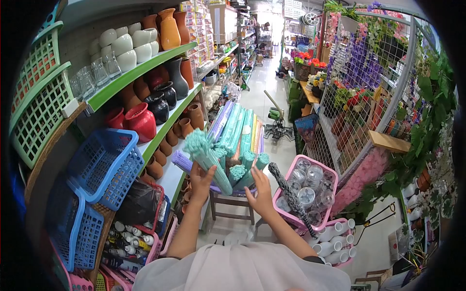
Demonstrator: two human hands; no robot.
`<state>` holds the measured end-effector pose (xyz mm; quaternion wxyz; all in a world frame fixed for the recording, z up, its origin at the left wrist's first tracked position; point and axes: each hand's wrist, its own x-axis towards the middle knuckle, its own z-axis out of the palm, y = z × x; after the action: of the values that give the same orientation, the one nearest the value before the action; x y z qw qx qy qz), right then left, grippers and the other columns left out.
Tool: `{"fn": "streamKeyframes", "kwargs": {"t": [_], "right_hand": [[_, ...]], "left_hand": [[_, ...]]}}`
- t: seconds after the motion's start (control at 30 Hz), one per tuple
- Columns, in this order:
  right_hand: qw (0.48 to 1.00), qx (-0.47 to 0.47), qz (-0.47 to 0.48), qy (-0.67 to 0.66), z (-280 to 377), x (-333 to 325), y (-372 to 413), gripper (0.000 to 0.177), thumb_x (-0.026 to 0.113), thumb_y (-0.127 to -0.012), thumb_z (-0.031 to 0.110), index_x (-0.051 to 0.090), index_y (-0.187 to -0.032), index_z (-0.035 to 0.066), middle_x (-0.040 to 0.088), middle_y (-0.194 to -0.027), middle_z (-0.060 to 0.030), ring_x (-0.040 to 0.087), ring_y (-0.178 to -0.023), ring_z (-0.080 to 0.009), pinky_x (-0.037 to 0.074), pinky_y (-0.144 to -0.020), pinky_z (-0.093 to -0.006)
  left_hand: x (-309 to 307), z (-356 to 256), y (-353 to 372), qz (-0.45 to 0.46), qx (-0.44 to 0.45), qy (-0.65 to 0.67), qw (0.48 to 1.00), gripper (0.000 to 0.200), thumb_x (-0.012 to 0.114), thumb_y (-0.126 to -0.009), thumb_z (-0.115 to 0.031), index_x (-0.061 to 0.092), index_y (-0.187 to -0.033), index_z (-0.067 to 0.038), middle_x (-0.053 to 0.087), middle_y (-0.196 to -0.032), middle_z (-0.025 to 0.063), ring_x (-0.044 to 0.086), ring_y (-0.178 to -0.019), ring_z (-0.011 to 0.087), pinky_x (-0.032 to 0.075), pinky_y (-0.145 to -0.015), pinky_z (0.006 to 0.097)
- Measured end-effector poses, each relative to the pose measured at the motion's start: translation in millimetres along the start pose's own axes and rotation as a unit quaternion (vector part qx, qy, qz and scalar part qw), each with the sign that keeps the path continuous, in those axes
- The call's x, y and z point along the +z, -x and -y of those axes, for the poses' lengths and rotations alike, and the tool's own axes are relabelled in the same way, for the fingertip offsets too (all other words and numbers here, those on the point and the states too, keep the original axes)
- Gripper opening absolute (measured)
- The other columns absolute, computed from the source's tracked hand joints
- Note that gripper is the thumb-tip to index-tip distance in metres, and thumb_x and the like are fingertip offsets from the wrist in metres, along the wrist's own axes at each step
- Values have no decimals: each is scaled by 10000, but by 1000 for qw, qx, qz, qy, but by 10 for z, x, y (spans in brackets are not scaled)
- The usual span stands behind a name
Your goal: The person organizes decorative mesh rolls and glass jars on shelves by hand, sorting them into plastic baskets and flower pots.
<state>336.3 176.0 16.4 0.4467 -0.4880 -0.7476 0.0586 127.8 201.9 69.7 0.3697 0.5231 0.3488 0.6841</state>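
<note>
My left hand (201,180) is wrapped round a thick bundle of mint-green pipe cleaners (206,155), tilted with its fuzzy ends up and to the left. My right hand (261,193) has its fingers stretched out and thumb apart, fingertips right at another mint-green bundle (251,172). Both hands are over a purple basket (238,192), mostly hidden under the bundles it holds. Further bundles in mint green stand or lie there, with a purple bundle (181,161) jutting out on the left. Beneath the basket is a wooden stool (232,213).
On the left, green-edged shelves (160,58) carry clay pots, white bowls and glasses, with blue baskets (109,165) in front. A pink basket (331,194) of clear jars stands at right, a dark fuzzy bundle (291,194) across it. Beyond lie a wire rack (359,102) and a tiled aisle (262,92).
</note>
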Motion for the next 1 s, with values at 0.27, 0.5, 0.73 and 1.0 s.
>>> {"fn": "streamKeyframes", "kwargs": {"t": [0.27,0.5,0.73,1.0], "right_hand": [[977,162,-82,108,-664,-451,480,377,660,-795,195,582,-1133,47,562,-1175,-128,509,-1125,-317,389,-934,-449],[849,403,96,328,-1327,-704,1178,435,723,-746,319,613,-1051,29,579,-1082,-161,540,-1063,-345,434,-869,-500],[879,376,71,287,-1576,-622,1336,393,769,-698,242,588,-993,56,581,-1037,-157,555,-1015,-363,458,-815,-469],[873,367,69,315,-1598,-513,1331,480,768,-687,218,549,-1089,76,546,-1085,-144,509,-1076,-331,431,-854,-469]], "left_hand": [[327,-252,-64,77,-4,131,988,747,549,-874,-580,348,-1359,-50,554,-1041,80,640,-883,205,535,-719,337],[645,-315,-178,127,-186,329,917,662,377,-924,-619,372,-1324,-92,471,-914,43,543,-626,142,510,-598,293],[740,-23,-119,148,-361,446,806,547,353,-947,-424,423,-1228,40,500,-963,94,544,-740,191,529,-636,317],[623,318,-94,146,-388,688,596,503,512,-954,-388,459,-1226,32,543,-1081,96,592,-915,218,549,-797,371]]}}
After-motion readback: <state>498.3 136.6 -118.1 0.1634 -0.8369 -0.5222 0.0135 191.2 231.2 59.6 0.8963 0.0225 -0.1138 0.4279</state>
